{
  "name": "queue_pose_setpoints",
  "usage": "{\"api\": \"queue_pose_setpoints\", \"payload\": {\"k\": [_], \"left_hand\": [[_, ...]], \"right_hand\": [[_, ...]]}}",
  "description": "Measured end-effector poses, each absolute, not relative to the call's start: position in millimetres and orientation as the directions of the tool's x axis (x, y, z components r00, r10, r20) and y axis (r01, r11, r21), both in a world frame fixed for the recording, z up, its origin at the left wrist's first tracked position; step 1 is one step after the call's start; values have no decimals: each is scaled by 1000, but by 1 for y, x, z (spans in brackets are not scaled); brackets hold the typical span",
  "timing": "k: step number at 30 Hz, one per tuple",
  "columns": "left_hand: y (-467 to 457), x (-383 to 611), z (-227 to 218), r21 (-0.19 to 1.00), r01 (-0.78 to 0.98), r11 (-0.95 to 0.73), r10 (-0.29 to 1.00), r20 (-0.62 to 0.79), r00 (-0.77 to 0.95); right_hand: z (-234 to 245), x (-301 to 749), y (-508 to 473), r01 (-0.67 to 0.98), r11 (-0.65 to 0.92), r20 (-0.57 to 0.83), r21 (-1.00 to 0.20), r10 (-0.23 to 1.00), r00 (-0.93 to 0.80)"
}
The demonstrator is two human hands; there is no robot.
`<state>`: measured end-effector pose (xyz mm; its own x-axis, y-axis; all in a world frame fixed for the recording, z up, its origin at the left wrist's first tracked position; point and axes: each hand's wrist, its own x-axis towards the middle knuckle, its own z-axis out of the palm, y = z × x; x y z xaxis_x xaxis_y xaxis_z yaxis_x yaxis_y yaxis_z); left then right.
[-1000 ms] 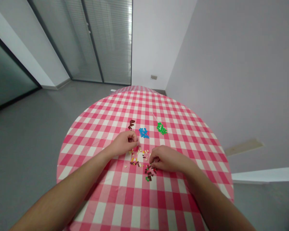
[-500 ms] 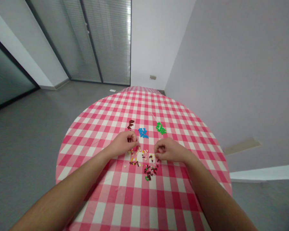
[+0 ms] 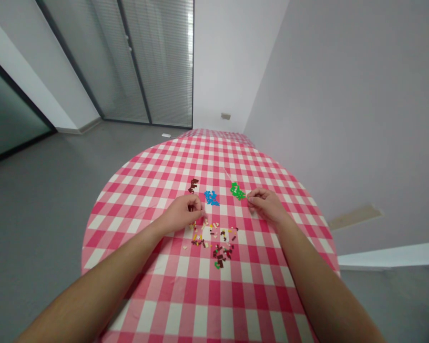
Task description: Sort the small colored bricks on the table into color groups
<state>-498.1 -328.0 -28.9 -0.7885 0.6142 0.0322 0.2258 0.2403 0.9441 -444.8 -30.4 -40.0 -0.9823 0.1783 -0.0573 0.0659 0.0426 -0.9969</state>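
Note:
A round table with a red and white checked cloth (image 3: 200,295) carries tiny coloured pieces. Three sorted heaps lie at its middle: brown pieces (image 3: 193,185), blue pieces (image 3: 210,197) and green pieces (image 3: 237,191). Nearer to me sits a mixed scatter of pieces (image 3: 214,240) in brown, yellow, cream and green. My left hand (image 3: 182,213) rests at the scatter's far left edge, fingers pinched together on something I cannot make out. My right hand (image 3: 266,202) is beside the green heap on its right, fingers pinched, and what they hold is too small to see.
Grey floor surrounds the table. A white wall stands close on the right, with a low white ledge (image 3: 389,257) beside the table. Glass partitions with blinds (image 3: 153,62) stand at the far left.
My right hand has lifted from the mixed scatter and travelled away from me and to the right, ending beside the green heap. My left hand has hardly moved.

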Motion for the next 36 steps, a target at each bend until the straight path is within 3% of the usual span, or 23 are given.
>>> {"api": "queue_pose_setpoints", "payload": {"k": [2, 4, 7, 9, 12, 17, 22, 28, 31, 36], "left_hand": [[-328, -498, -28, 948, 221, 229, 618, 34, -786], [-328, -498, -28, 949, 220, 224, 618, 36, -786], [-328, -498, -30, 946, 232, 224, 617, 46, -785], [-327, -498, -30, 944, 242, 226, 620, 52, -783], [-327, -498, -29, 941, 243, 235, 618, 48, -785], [-328, -497, -27, 949, 223, 224, 619, 38, -784], [-328, -498, -28, 948, 221, 230, 614, 35, -789], [-327, -498, -28, 947, 231, 225, 615, 46, -787], [-327, -498, -28, 942, 246, 228, 611, 58, -790], [-327, -500, -31, 937, 241, 253, 601, 43, -798]], "right_hand": [[-39, -445, -26, 99, 85, -86, -991, 151, -985], [-37, -445, -21, 157, 273, -133, -949, 105, -986], [-32, -446, -17, 146, 627, -127, -766, 76, -989], [-31, -449, -20, 96, 744, -80, -661, 57, -995], [-31, -452, -24, 69, 794, -38, -603, 58, -998], [-32, -450, -23, 112, 816, 35, -567, 159, -987], [-33, -449, -21, 89, 823, -8, -561, 102, -995], [-33, -450, -42, 22, 862, 166, -507, 123, -979], [-21, -442, -60, -75, 835, 163, -546, 18, -986], [4, -416, -99, -267, 720, -163, -641, -467, -869]]}}
